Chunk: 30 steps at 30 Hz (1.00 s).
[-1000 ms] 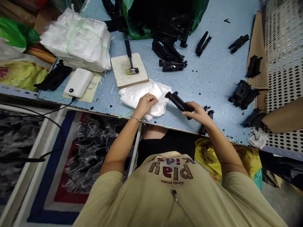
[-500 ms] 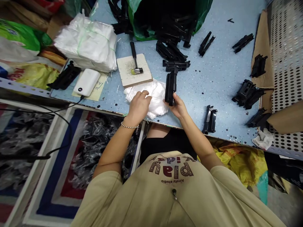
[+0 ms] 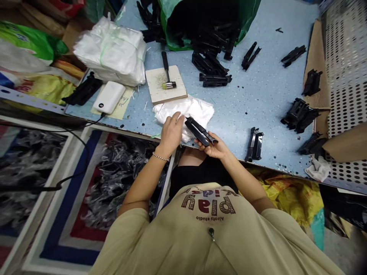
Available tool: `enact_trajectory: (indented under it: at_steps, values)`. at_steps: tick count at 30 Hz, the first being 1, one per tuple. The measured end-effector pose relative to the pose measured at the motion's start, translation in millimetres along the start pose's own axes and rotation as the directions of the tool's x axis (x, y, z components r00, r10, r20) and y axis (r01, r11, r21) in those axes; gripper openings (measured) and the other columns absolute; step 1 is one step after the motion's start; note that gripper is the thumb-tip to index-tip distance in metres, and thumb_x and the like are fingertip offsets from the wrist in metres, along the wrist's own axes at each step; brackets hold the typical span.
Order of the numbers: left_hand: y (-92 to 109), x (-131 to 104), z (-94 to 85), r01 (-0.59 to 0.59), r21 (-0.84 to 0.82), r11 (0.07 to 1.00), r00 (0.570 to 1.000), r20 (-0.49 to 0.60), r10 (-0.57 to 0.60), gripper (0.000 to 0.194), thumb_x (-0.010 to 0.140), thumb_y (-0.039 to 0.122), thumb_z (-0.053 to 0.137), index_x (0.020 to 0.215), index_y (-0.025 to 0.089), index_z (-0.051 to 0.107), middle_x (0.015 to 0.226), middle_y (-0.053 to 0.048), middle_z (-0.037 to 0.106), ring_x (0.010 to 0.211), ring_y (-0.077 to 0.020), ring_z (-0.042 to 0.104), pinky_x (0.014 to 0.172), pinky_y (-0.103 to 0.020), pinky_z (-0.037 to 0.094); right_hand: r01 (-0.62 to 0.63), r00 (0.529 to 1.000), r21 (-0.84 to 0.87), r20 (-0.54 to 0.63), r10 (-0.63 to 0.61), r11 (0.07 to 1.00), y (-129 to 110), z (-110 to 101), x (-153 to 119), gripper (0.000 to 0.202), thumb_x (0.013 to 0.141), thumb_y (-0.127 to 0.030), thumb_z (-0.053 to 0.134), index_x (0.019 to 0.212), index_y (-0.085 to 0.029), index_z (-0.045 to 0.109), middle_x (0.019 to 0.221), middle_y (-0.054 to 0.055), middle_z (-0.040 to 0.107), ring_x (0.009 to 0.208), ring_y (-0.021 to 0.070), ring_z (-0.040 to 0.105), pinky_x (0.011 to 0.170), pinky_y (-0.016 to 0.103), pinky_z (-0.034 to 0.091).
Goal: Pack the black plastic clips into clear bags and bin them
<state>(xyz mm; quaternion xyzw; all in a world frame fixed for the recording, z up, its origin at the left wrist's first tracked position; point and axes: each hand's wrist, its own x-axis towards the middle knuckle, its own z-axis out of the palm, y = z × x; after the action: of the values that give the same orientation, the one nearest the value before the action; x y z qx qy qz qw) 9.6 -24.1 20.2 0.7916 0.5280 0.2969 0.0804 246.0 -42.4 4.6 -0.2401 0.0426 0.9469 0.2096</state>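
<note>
My right hand [image 3: 215,147] is closed round the lower end of a black plastic part [image 3: 197,131], which slants over the table's front edge. Beneath the part's upper end lies a stack of thin white plastic bags [image 3: 200,109]. My left hand [image 3: 172,131], with a ring and a beaded bracelet, rests at the left of these bags; its fingers are bent and pressed on the white plastic. Just behind the bags is a pale square board [image 3: 155,91] with a small black-handled hammer [image 3: 165,63] on it.
An open green bag [image 3: 249,19] of black parts stands at the back. A tied white bundle [image 3: 114,53] and white power bank [image 3: 109,97] lie left. More black parts [image 3: 254,144] lie right, near a perforated metal panel [image 3: 344,76]. Crates of wrapped parts [image 3: 114,172] sit below left.
My right hand has drawn the black part nearer and turned it from upright to slanting, its top now toward my left hand. The white plastic spreads farther right.
</note>
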Motion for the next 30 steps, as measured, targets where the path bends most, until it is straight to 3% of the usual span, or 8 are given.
enact_trajectory:
  at_steps: [6, 9, 13, 17, 21, 24, 26, 30]
  values:
    - [36.4, -14.9, 0.2, -0.282, -0.196, 0.939, 0.958, -0.008, 0.285, 0.056, 0.104, 0.008, 0.040, 0.158, 0.017, 0.048, 0.154, -0.017, 0.061, 0.139, -0.0266, 0.062, 0.117, -0.043, 0.053, 0.169, 0.986, -0.014, 0.002, -0.169, 0.986, -6.4, 12.8, 10.4, 0.047, 0.109, -0.055, 0.034, 0.104, -0.019, 0.063, 0.082, 0.005, 0.068, 0.071, 0.0128, 0.061, 0.045, 0.013, 0.053]
    - [27.3, -25.9, 1.0, -0.284, -0.265, 0.922, 0.959, -0.084, 0.271, 0.059, 0.107, 0.011, 0.034, 0.164, 0.022, 0.042, 0.157, -0.016, 0.059, 0.144, -0.0247, 0.059, 0.121, -0.043, 0.050, 0.251, 0.968, -0.056, 0.026, -0.250, 0.966, 0.5, 15.5, -2.8, 0.051, 0.104, -0.061, 0.044, 0.109, -0.016, 0.067, 0.084, 0.005, 0.065, 0.071, 0.0118, 0.054, 0.045, 0.010, 0.049]
    - [2.9, -34.6, 12.4, -0.224, -0.162, 0.961, 0.966, -0.170, 0.197, 0.057, 0.109, 0.014, 0.031, 0.165, 0.020, 0.039, 0.155, -0.017, 0.060, 0.144, -0.0255, 0.060, 0.120, -0.042, 0.052, 0.390, 0.921, -0.136, 0.045, -0.388, 0.911, 13.8, 17.4, -20.2, 0.060, 0.099, -0.067, 0.049, 0.113, -0.013, 0.071, 0.080, 0.001, 0.057, 0.064, 0.0103, 0.043, 0.040, 0.009, 0.041]
    - [24.0, -39.3, 22.3, -0.314, -0.126, 0.941, 0.923, -0.272, 0.272, 0.061, 0.109, 0.012, 0.035, 0.169, 0.023, 0.031, 0.153, -0.015, 0.062, 0.140, -0.0245, 0.063, 0.114, -0.037, 0.057, 0.483, 0.869, -0.240, 0.014, -0.495, 0.842, 18.8, 20.3, -15.5, 0.059, 0.090, -0.071, 0.063, 0.105, -0.016, 0.073, 0.080, 0.001, 0.060, 0.065, 0.0107, 0.045, 0.042, 0.013, 0.044]
    - [62.3, -40.4, 19.4, -0.456, -0.227, 0.860, 0.883, -0.237, 0.405, 0.071, 0.106, 0.008, 0.041, 0.171, 0.029, 0.024, 0.145, -0.013, 0.067, 0.132, -0.0227, 0.068, 0.105, -0.037, 0.063, 0.508, 0.710, -0.605, -0.109, -0.696, 0.613, 24.5, 23.5, -7.6, 0.041, 0.079, -0.059, 0.082, 0.088, -0.020, 0.073, 0.079, 0.001, 0.065, 0.075, 0.0149, 0.058, 0.064, 0.025, 0.058]
    - [71.2, -35.6, 12.5, -0.458, -0.294, 0.839, 0.889, -0.131, 0.439, 0.075, 0.103, 0.010, 0.047, 0.172, 0.021, 0.019, 0.148, -0.021, 0.061, 0.138, -0.0292, 0.063, 0.110, -0.046, 0.061, 0.414, 0.588, -0.841, -0.045, -0.808, 0.348, 37.2, 25.7, -11.6, 0.033, 0.087, -0.053, 0.076, 0.095, -0.021, 0.076, 0.093, 0.003, 0.072, 0.095, 0.0202, 0.066, 0.093, 0.034, 0.060]
    - [71.1, -33.7, 4.6, -0.435, -0.288, 0.853, 0.900, -0.098, 0.426, 0.078, 0.101, 0.015, 0.056, 0.171, 0.019, 0.023, 0.147, -0.022, 0.061, 0.137, -0.0321, 0.063, 0.109, -0.049, 0.061, 0.405, 0.625, -0.871, 0.042, -0.779, 0.278, 47.3, 27.9, -19.4, 0.034, 0.093, -0.050, 0.069, 0.113, -0.024, 0.076, 0.115, 0.006, 0.075, 0.114, 0.0229, 0.067, 0.108, 0.039, 0.055]
    - [66.9, -49.8, -30.0, -0.272, -0.349, 0.897, 0.962, -0.103, 0.251, 0.059, 0.099, 0.010, 0.062, 0.153, 0.032, 0.054, 0.133, -0.010, 0.070, 0.121, -0.0245, 0.071, 0.108, -0.042, 0.062, 0.453, 0.813, -0.848, 0.268, -0.516, 0.273, 54.5, 35.9, -53.9, 0.054, 0.100, -0.054, 0.055, 0.146, -0.025, 0.063, 0.136, 0.010, 0.071, 0.123, 0.0256, 0.068, 0.107, 0.045, 0.058]
